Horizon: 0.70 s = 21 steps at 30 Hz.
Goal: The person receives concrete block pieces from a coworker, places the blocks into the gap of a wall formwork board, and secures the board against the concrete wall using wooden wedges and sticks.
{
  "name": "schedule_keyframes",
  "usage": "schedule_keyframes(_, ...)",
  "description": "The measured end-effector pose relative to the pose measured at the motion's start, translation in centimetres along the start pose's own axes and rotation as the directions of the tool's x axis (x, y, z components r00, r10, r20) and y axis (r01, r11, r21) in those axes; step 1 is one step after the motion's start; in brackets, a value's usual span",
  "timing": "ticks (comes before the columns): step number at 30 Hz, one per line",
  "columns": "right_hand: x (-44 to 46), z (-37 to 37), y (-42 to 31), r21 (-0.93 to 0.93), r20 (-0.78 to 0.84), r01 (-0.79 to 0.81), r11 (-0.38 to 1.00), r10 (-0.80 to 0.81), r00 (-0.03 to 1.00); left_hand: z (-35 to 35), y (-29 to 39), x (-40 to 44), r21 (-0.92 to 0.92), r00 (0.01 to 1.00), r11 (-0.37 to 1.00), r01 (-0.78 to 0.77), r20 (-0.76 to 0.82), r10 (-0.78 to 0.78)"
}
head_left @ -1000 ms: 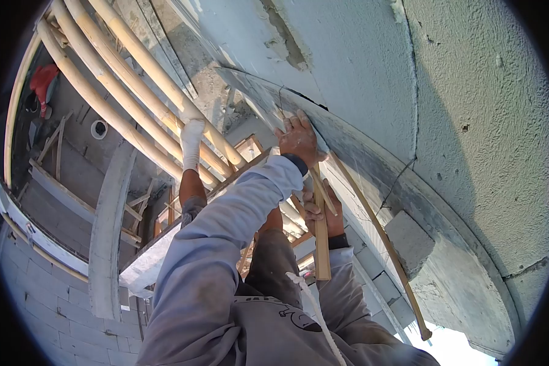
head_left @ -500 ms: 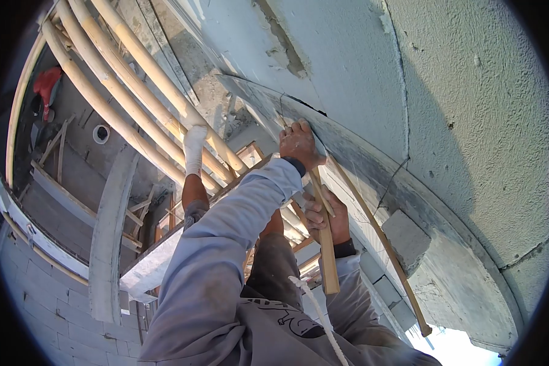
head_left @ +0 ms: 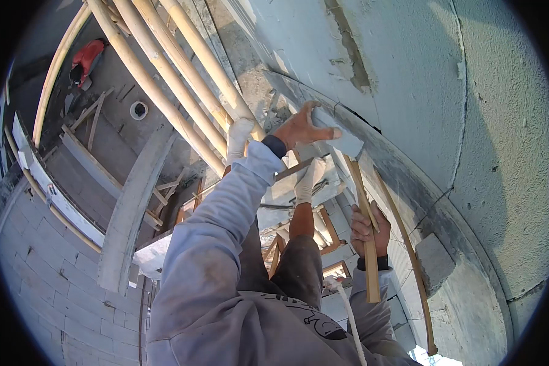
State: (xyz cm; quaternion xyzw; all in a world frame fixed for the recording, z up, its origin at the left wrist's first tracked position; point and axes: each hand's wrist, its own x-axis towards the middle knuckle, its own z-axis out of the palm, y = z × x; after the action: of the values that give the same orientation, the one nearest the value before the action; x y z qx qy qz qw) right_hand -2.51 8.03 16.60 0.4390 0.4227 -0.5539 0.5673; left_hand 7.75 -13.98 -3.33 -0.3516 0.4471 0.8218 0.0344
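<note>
My left hand (head_left: 297, 127) is open, thumb and forefinger spread apart, near a pale grey flat block (head_left: 343, 139) at the wall. The thumb overlaps the block's edge in view; I cannot tell whether it touches. My right hand (head_left: 370, 230) is closed around a wooden strip (head_left: 372, 274) with a thinner sliver along its side. Its upper end reaches the underside of the pale block. Beside it, a longer thin stick (head_left: 412, 259) slants down along the curved concrete band (head_left: 470, 293).
Bamboo poles (head_left: 158, 64) run at upper left, with my white-covered foot (head_left: 240, 133) against them. The other foot (head_left: 308, 180) stands on a ledge. Far below, a person in red (head_left: 88, 56) bends over. A grey block (head_left: 434, 262) sticks out from the wall (head_left: 421, 79).
My left hand has come away from the wall and its fingers have spread, uncovering the pale block. My right hand still grips the wooden strip. The view has shifted, and my second foot shows.
</note>
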Motion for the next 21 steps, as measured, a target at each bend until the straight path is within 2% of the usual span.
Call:
schedule_keyframes(1, 0.0, 0.2, 0.0, 0.039, 0.018, -0.023, 0.999, 0.022, 1.0, -1.0, -1.5, -0.3, -0.067, 0.998, 0.998, -0.004, -0.062, 0.0)
schedule_keyframes(3, -0.1, 0.6, -0.6, 0.108, 0.049, -0.051, 0.993, 0.046, 0.998, -3.5, -2.6, -2.1, 0.053, 0.979, 0.994, 0.093, -0.186, -0.082)
schedule_keyframes(9, 0.6, 1.9, -1.2, 0.267, 0.115, 0.008, 0.964, -0.04, 0.993, -7.0, -5.8, -6.1, -0.072, 0.907, 0.966, 0.249, -0.333, -0.258)
schedule_keyframes(11, 1.1, 1.6, -1.1, 0.325, 0.152, 0.004, 0.946, -0.056, 0.987, -7.7, -5.8, -6.2, 0.008, 0.915, 0.965, 0.264, -0.32, -0.247)
schedule_keyframes(13, 0.4, 2.0, -0.8, 0.294, 0.134, 0.029, 0.955, -0.072, 0.988, -8.6, -5.9, -6.3, 0.133, 0.919, 0.951, 0.279, -0.324, -0.224)
schedule_keyframes(17, -0.2, 0.8, -0.5, 0.279, 0.173, -0.02, 0.96, -0.03, 0.984, -10.1, -6.8, -5.3, 0.234, 0.854, 0.889, 0.395, -0.45, -0.261)
schedule_keyframes(18, -0.2, 0.6, -0.5, 0.285, 0.179, -0.017, 0.958, -0.036, 0.983, -10.3, -7.0, -5.2, 0.265, 0.84, 0.879, 0.396, -0.491, -0.23)
schedule_keyframes(21, 0.1, 0.6, -0.4, 0.327, 0.184, 0.037, 0.944, -0.102, 0.978, -11.0, -6.8, -5.4, 0.23, 0.88, 0.902, 0.366, -0.399, -0.256)
